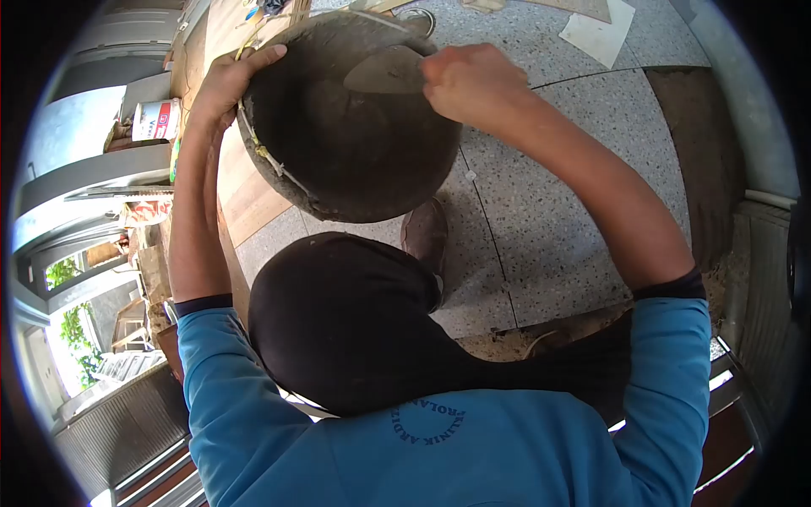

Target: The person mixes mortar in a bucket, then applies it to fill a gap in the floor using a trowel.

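Observation:
A dark, round mortar bucket (355, 169) is tipped toward me above my knee, its inside coated grey. My left hand (226, 84) grips its left rim, thumb over the edge. A yellowish cord runs along the rim below that hand. In my right hand (473, 83), closed in a fist, is a trowel (385, 73). Its flat grey blade points left inside the upper part of the bucket, and the handle is hidden by my fingers.
Speckled floor tiles (583, 194) lie below, bordered by a dark bare strip (697, 160) on the right. A pale sheet (598, 32) rests on the tiles. At the left stands a white and red pail (157, 120). My shoe (425, 237) is under the bucket.

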A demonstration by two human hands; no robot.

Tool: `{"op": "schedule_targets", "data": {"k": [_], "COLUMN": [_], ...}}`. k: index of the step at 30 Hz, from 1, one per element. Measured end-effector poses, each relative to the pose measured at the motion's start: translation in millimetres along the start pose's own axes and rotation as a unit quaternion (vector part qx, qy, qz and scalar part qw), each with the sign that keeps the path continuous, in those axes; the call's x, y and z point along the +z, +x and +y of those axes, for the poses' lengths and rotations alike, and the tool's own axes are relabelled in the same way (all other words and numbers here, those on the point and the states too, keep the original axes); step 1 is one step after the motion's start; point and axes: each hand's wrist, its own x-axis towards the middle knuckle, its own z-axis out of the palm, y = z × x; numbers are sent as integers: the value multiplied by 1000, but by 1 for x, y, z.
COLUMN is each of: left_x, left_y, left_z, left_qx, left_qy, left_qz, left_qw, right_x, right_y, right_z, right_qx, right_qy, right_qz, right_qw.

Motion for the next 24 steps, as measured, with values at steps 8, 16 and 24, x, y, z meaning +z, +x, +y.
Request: {"op": "schedule_targets", "data": {"k": [8, 16, 24], "left_x": [86, 154, 228], "left_y": [-59, -64, -76], "left_z": [144, 219, 258], "left_qx": [108, 342, 505], "left_qy": [203, 132, 150], "left_qz": [114, 44, 27], "left_qw": [966, 929, 850], "right_x": [-16, -89, -114], "right_y": [20, -75, -134], "right_z": [22, 102, 128], "right_qx": [35, 107, 373], "right_qy": [-194, -150, 208], "right_qz": [-71, -67, -251], "right_qw": [978, 981, 868]}}
